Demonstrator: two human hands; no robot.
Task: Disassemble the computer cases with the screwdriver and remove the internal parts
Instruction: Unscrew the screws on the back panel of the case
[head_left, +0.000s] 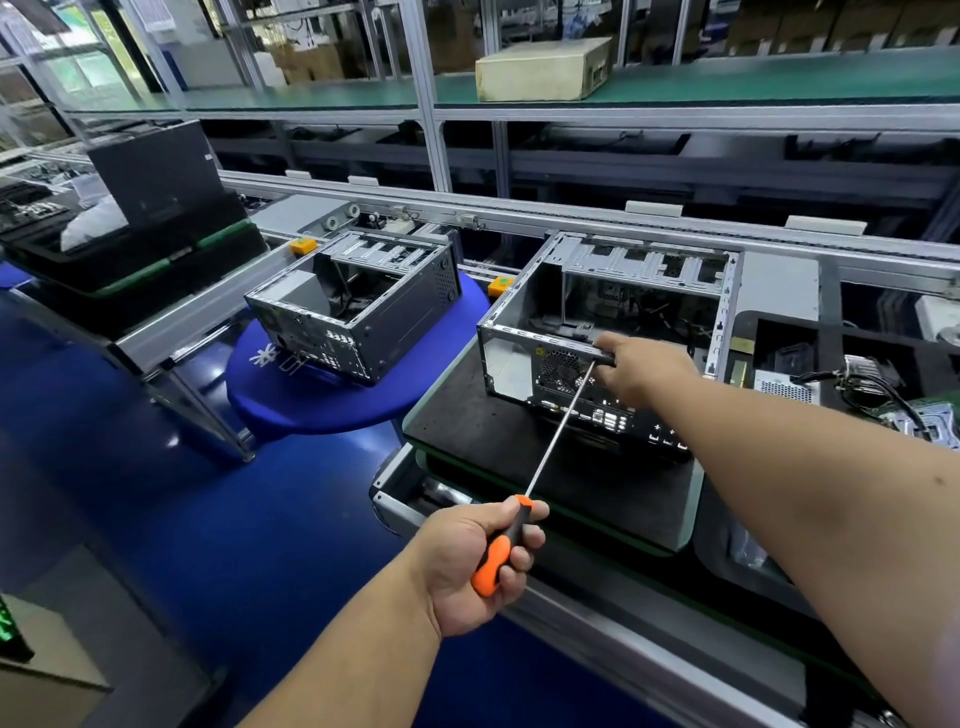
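Note:
An open grey computer case (524, 364) lies on a black mat (467, 431), its rear panel with fan grille and ports facing me. My left hand (480, 558) grips the orange-and-black handle of a long screwdriver (558, 428), whose shaft runs up to the case's top rear edge. My right hand (647, 371) reaches over the case and holds that rear edge, fingers curled on the frame beside the screwdriver tip. A second open case (358, 306) sits on a round blue stool (322, 400) to the left.
Behind the cases runs an aluminium conveyor rail (571, 215). To the right a bin (857, 389) holds removed parts and cables. A black box (156, 176) stands on a stacked tray at left. A beige box (543, 70) sits on the green shelf above. Blue floor lies below.

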